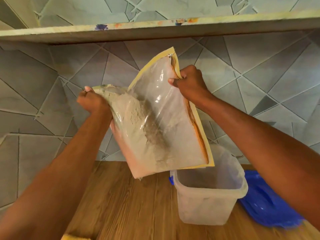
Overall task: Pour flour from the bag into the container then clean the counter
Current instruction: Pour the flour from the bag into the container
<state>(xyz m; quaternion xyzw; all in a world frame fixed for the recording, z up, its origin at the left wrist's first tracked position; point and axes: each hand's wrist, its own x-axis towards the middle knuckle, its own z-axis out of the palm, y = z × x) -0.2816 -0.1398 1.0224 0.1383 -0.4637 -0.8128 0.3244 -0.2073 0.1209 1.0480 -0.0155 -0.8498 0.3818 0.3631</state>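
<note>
Head view: both hands hold the clear flour bag [161, 115] up above the wooden table [124, 205]. The left hand [93, 101] clenches its flour-filled corner at 9 o'clock; the right hand [190, 84] pinches the zipper edge at 2 o'clock. The translucent container [209, 203] stands at 5 o'clock below, blue lid [266, 201] just beside it.

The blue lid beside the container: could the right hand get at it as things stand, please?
Probably not yet. The right hand grips the flour bag, sharing its weight with the left hand. The path down to the blue lid looks free otherwise.
</note>
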